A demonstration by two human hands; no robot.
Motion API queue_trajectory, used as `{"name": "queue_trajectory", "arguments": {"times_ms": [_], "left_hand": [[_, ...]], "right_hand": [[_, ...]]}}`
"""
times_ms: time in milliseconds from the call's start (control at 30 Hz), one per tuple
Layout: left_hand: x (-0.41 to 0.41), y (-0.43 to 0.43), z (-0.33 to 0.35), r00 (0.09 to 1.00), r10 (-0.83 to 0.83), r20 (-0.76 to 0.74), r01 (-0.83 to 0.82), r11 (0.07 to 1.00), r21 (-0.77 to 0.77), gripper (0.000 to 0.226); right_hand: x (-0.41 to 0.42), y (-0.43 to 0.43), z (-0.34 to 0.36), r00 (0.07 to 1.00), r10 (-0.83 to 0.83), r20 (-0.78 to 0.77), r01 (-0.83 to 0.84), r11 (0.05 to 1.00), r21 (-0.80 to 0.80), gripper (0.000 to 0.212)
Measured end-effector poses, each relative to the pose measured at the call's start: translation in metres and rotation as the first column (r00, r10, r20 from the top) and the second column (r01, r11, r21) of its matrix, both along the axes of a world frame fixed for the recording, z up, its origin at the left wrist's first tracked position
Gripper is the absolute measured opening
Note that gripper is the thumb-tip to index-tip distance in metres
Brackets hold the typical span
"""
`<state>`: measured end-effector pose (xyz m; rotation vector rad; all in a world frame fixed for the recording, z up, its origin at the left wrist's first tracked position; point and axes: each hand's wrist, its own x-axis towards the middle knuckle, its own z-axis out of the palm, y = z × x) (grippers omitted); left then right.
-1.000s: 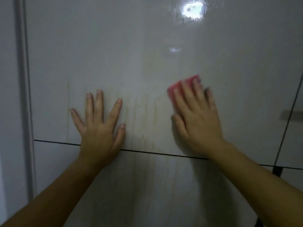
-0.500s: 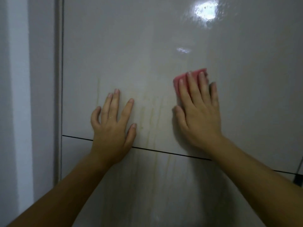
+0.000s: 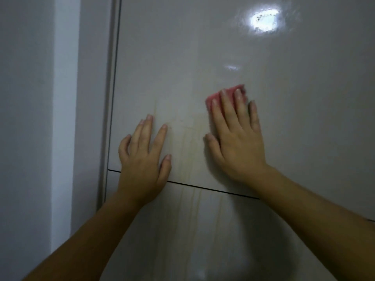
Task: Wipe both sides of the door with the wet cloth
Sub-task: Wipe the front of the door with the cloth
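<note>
A pink cloth (image 3: 228, 93) is being pressed flat against the glossy pale door (image 3: 304, 138) by the right hand (image 3: 237, 142). Its fingers are being held straight and close together over the cloth, so only the upper and left edges of the cloth are being shown beyond the fingertips. The left hand (image 3: 142, 159) is being laid open on the door just to the left, with the palm flat, the fingers spread slightly and nothing held in it. The heel of this hand is being crossed by a thin dark seam (image 3: 194, 186) that is running across the panel. Between the two hands, faint yellowish streaks (image 3: 188, 142) are being seen running down the surface; these are possibly grime or drying moisture, though this cannot be settled in the dim light. A bright light patch (image 3: 263, 18) is being reflected high on the door. At the left, the door is being bordered by a grey frame (image 3: 108, 98), with a plain wall (image 3: 30, 118) beside it.
</note>
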<state>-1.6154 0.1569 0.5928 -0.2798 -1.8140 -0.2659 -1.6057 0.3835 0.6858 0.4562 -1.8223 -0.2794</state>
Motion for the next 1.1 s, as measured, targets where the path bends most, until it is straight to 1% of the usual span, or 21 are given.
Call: {"name": "queue_trajectory", "arguments": {"times_ms": [33, 67, 133, 200, 233, 267, 300, 367, 400, 433, 467, 500, 533, 633, 700, 733, 767, 833, 900, 967, 1100], "left_hand": [[-0.001, -0.006, -0.001, 1.0, 0.005, 0.0, -0.005, 1.0, 0.025, 0.067], [-0.002, -0.012, -0.003, 1.0, 0.024, 0.002, -0.024, 0.999, 0.043, 0.067], [-0.005, -0.023, -0.008, 0.998, 0.061, 0.016, -0.061, 0.998, 0.025, 0.067], [-0.007, -0.031, -0.011, 0.997, 0.067, 0.036, -0.066, 0.997, -0.034, 0.067], [-0.008, -0.034, -0.012, 0.997, 0.063, 0.048, -0.061, 0.997, -0.05, 0.067], [-0.008, -0.036, -0.012, 0.997, 0.053, 0.059, -0.05, 0.997, -0.054, 0.068], [-0.008, -0.037, -0.012, 0.997, 0.044, 0.065, -0.041, 0.998, -0.05, 0.068], [-0.009, -0.038, -0.011, 0.997, 0.037, 0.066, -0.034, 0.998, -0.045, 0.069], [-0.009, -0.037, -0.011, 0.998, 0.033, 0.057, -0.031, 0.999, -0.041, 0.069], [-0.01, -0.037, -0.011, 0.999, 0.019, 0.047, -0.017, 0.999, -0.032, 0.07], [-0.01, -0.037, -0.012, 0.999, -0.008, 0.043, 0.009, 1.0, -0.011, 0.072], [-0.01, -0.038, -0.015, 0.998, -0.043, 0.045, 0.043, 0.999, 0.02, 0.074], [-0.011, -0.04, -0.019, 0.996, -0.075, 0.049, 0.072, 0.996, 0.055, 0.076], [-0.011, -0.05, -0.035, 0.992, -0.105, 0.068, 0.098, 0.991, 0.095, 0.076], [-0.01, -0.053, -0.043, 0.991, -0.112, 0.071, 0.105, 0.99, 0.095, 0.075], [-0.008, -0.052, -0.047, 0.991, -0.119, 0.069, 0.111, 0.988, 0.105, 0.075], [-0.007, -0.05, -0.051, 0.99, -0.126, 0.067, 0.117, 0.986, 0.122, 0.075], [-0.005, -0.047, -0.063, 0.987, -0.138, 0.078, 0.123, 0.977, 0.173, 0.076], [-0.005, -0.045, -0.074, 0.982, -0.161, 0.096, 0.134, 0.962, 0.236, 0.078], [-0.004, -0.046, -0.082, 0.973, -0.211, 0.095, 0.179, 0.947, 0.265, 0.078], [-0.006, -0.053, -0.091, 0.968, -0.243, 0.065, 0.225, 0.951, 0.21, 0.076]], "right_hand": [[0.0, -0.006, -0.016, 0.999, 0.03, 0.013, -0.03, 0.997, 0.075, 0.073], [-0.001, -0.01, -0.038, 0.997, 0.055, 0.05, -0.064, 0.978, 0.199, 0.074], [0.0, -0.008, -0.074, 0.992, 0.059, 0.113, -0.103, 0.894, 0.436, 0.073], [-0.002, -0.002, -0.075, 0.992, 0.059, 0.113, -0.114, 0.802, 0.586, 0.072], [-0.004, -0.002, -0.062, 0.993, 0.059, 0.099, -0.107, 0.781, 0.616, 0.071], [-0.006, -0.005, -0.045, 0.996, 0.054, 0.075, -0.088, 0.793, 0.602, 0.069], [-0.008, -0.012, -0.023, 0.998, 0.05, 0.041, -0.064, 0.841, 0.537, 0.069], [-0.01, -0.03, 0.023, 1.0, 0.014, -0.008, -0.011, 0.947, 0.322, 0.069], [-0.01, -0.041, 0.037, 1.0, -0.009, -0.007, 0.01, 0.974, 0.225, 0.07], [-0.01, -0.05, 0.041, 1.0, -0.024, -0.006, 0.024, 0.985, 0.169, 0.072], [-0.01, -0.057, 0.036, 1.0, -0.016, -0.004, 0.016, 0.986, 0.167, 0.073], [-0.01, -0.059, 0.023, 1.0, 0.008, 0.005, -0.009, 0.975, 0.221, 0.073], [-0.01, -0.058, 0.004, 0.999, 0.039, 0.031, -0.047, 0.945, 0.323, 0.073], [-0.007, -0.047, -0.048, 0.991, 0.065, 0.115, -0.122, 0.77, 0.626, 0.074], [-0.011, -0.046, -0.035, 0.99, 0.06, 0.124, -0.132, 0.679, 0.722, 0.072], [-0.014, -0.052, -0.019, 0.992, 0.055, 0.116, -0.122, 0.683, 0.72, 0.07], [-0.016, -0.061, 0.002, 0.993, 0.067, 0.097, -0.115, 0.732, 0.671, 0.068], [-0.017, -0.086, 0.046, 0.995, 0.082, 0.054, -0.097, 0.867, 0.489, 0.067], [-0.017, -0.109, 0.061, 0.998, 0.058, 0.024, -0.063, 0.93, 0.363, 0.069], [-0.019, -0.116, 0.036, 0.997, 0.074, 0.034, -0.082, 0.91, 0.407, 0.07], [-0.016, -0.092, -0.048, 0.987, 0.081, 0.136, -0.152, 0.715, 0.682, 0.071]]}}
